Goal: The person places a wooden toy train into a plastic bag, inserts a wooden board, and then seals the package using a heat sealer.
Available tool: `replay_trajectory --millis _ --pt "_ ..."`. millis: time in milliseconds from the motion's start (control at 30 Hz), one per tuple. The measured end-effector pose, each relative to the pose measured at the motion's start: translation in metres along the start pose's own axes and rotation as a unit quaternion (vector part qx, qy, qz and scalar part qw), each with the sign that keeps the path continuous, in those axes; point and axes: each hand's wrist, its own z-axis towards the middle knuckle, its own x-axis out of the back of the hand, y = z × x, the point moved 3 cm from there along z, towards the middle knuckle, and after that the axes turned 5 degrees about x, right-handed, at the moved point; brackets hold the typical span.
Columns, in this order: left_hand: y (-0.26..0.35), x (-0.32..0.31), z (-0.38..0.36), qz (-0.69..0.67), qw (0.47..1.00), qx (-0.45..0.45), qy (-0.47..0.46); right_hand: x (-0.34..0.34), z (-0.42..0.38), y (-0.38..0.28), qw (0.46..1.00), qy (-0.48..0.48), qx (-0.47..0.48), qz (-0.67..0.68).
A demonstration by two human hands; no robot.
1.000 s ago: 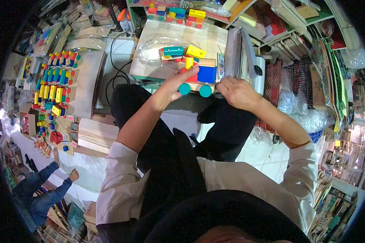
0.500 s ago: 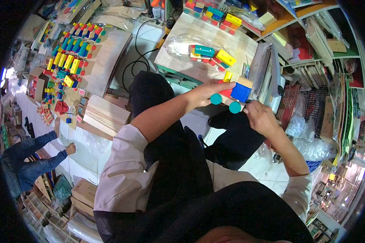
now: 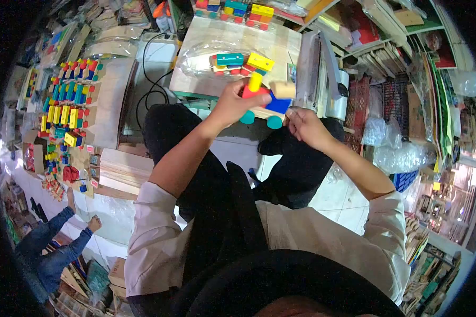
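My left hand (image 3: 235, 105) is closed round the front of a wooden toy locomotive (image 3: 278, 105), thumb across its red block. The toy has a yellow chimney, a blue cab with a plain wood roof and green wheels, and it is held up over the near edge of the work table. At its rear end is my right hand (image 3: 308, 127), fingers pinched together close to the chassis. Whatever those fingertips hold, if anything, is too small to make out. Just beyond lie toy train wagons (image 3: 230, 59) in green, yellow and red on clear plastic wrap.
The wooden work table (image 3: 188, 79) stands before my knees, with more toy wagons (image 3: 262, 10) at its far edge. Rows of painted toy trains (image 3: 66, 93) cover a board at left. Shelves of boards (image 3: 396, 74) rise at right. Another person's hand (image 3: 94, 224) shows lower left.
The view has shifted, so the table and toys sit further left and higher. The locomotive is turned slightly in my left hand; my right hand stays by its rear end.
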Motion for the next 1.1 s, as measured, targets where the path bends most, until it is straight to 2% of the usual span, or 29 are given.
replay_trajectory --millis 33,67,100,167,233,300,333,367,433,467,533,567,600,633,667,700,733,800,833,900,967,1000,1033,1067,1100 --pt "-0.008 -0.002 0.0 -0.116 0.987 0.107 0.015 0.001 -0.001 -0.003 0.992 -0.002 0.07 -0.106" --pt "-0.016 -0.005 -0.002 -0.229 0.949 0.214 0.031 0.011 -0.001 -0.021 0.966 -0.037 0.092 -0.24" --pt "-0.016 -0.007 -0.002 -0.229 0.949 0.214 0.027 0.019 0.0 -0.026 0.966 -0.035 0.089 -0.241" --pt "-0.018 -0.013 -0.004 -0.324 0.904 0.276 -0.033 0.026 0.001 -0.034 0.916 -0.102 0.22 -0.319" --pt "-0.026 -0.015 -0.006 -0.323 0.898 0.293 -0.062 0.027 0.001 -0.031 0.912 -0.125 0.236 -0.312" --pt "-0.022 -0.018 -0.01 -0.337 0.911 0.235 -0.032 0.025 0.001 -0.029 0.933 -0.107 0.233 -0.252" --pt "-0.013 -0.018 -0.01 -0.335 0.926 0.175 0.001 0.02 0.001 -0.023 0.965 -0.065 0.197 -0.158" --pt "-0.014 -0.014 -0.009 -0.334 0.926 0.177 -0.003 0.018 0.002 -0.02 0.966 -0.063 0.194 -0.159" --pt "-0.007 0.003 -0.004 -0.094 0.995 0.019 -0.011 0.012 0.005 -0.009 0.996 -0.084 0.007 0.015" --pt "-0.009 0.003 -0.003 -0.095 0.995 0.022 -0.015 0.007 0.005 -0.006 0.987 -0.091 -0.088 0.104" --pt "-0.012 0.005 0.001 -0.052 0.998 0.033 -0.003 0.0 0.001 -0.001 0.919 -0.098 -0.267 0.274" --pt "-0.014 0.004 0.001 -0.03 0.999 0.04 0.004 -0.004 -0.003 0.001 0.861 -0.1 -0.35 0.354" --pt "-0.022 0.0 0.001 -0.155 0.981 0.112 0.016 -0.003 -0.004 0.0 0.862 -0.099 -0.35 0.354" --pt "-0.019 -0.002 0.0 -0.155 0.981 0.113 0.017 0.005 -0.001 -0.007 0.967 -0.083 -0.197 0.14" --pt "-0.017 -0.004 -0.002 -0.217 0.964 0.151 0.023 0.011 -0.001 -0.017 0.994 -0.06 -0.029 -0.086" --pt "-0.016 -0.006 -0.002 -0.277 0.942 0.186 0.029 0.015 -0.003 -0.029 0.941 -0.031 0.142 -0.306" --pt "-0.018 -0.006 -0.001 -0.277 0.943 0.185 0.028 0.021 -0.002 -0.033 0.927 -0.062 0.169 -0.329" --pt "-0.026 -0.01 -0.002 -0.291 0.932 0.215 -0.02 0.023 -0.002 -0.028 0.915 -0.085 0.205 -0.338" --pt "-0.024 -0.01 -0.003 -0.291 0.932 0.214 -0.02 0.022 -0.003 -0.028 0.901 -0.107 0.241 -0.344" --pt "-0.02 -0.013 -0.007 -0.282 0.93 0.233 -0.025 0.019 -0.003 -0.028 0.907 -0.097 0.255 -0.321" --pt "-0.016 -0.009 -0.007 -0.262 0.944 0.198 -0.026 0.011 -0.006 -0.016 0.962 -0.036 0.199 -0.183" --pt "-0.014 -0.006 -0.007 -0.241 0.957 0.161 -0.025 0.003 -0.007 -0.011 0.99 0.007 0.133 -0.039" --pt "-0.014 -0.002 -0.006 -0.24 0.957 0.16 -0.025 0.002 -0.005 -0.012 0.99 0.008 0.134 -0.039" --pt "-0.011 0.004 -0.004 -0.11 0.991 0.076 -0.025 0.0 -0.004 -0.01 0.998 -0.012 0.057 0.038" --pt "-0.007 0.005 -0.003 0.023 0.999 -0.011 -0.025 -0.001 -0.002 -0.008 0.993 -0.032 -0.02 0.116"
